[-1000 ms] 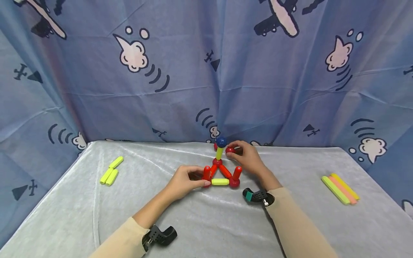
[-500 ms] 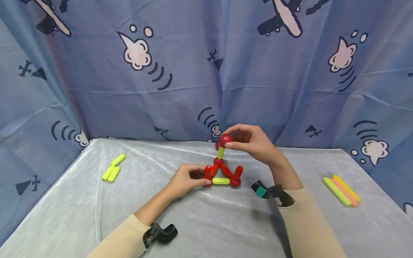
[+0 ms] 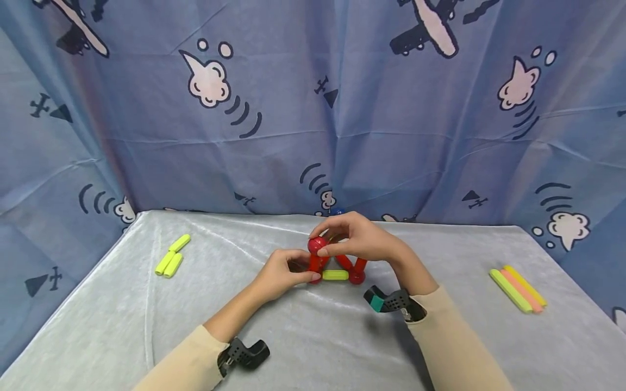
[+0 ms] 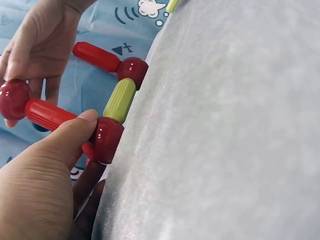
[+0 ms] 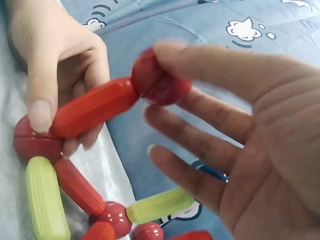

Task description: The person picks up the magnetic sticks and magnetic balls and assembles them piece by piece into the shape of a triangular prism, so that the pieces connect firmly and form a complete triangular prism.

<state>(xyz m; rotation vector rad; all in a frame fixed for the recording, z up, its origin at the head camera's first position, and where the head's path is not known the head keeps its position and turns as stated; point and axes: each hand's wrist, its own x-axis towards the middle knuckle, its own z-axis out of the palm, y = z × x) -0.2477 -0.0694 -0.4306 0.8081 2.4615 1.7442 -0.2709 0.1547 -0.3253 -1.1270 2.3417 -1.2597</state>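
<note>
My left hand (image 3: 281, 274) pinches a red corner ball (image 4: 107, 140) of a small ball-and-rod construction between thumb and fingers. From that ball a red rod (image 5: 95, 107) stands up. At the rod's top end is another red ball (image 3: 318, 245), pinched by the thumb and fingertips of my right hand (image 3: 364, 237). A lime rod (image 3: 335, 275) links the held corner to a second red corner ball (image 3: 356, 276), which bears its own upright red rod (image 4: 97, 57). The rear red ball (image 5: 114, 219) and its lime rod (image 5: 160, 205) are hidden behind my right hand in the head view.
Several short lime rods (image 3: 173, 265) lie at the left of the grey-white cloth (image 3: 235, 244). To the right, a lime stick (image 3: 510, 291), an orange one (image 3: 523, 290) and a yellow one (image 3: 526, 285) lie side by side. A blue patterned curtain (image 3: 274, 81) hangs behind the table.
My right hand lifted its red ball from beside the blue ball, then brought it left and down onto the left upright rod's top. My left hand stays at its corner.
</note>
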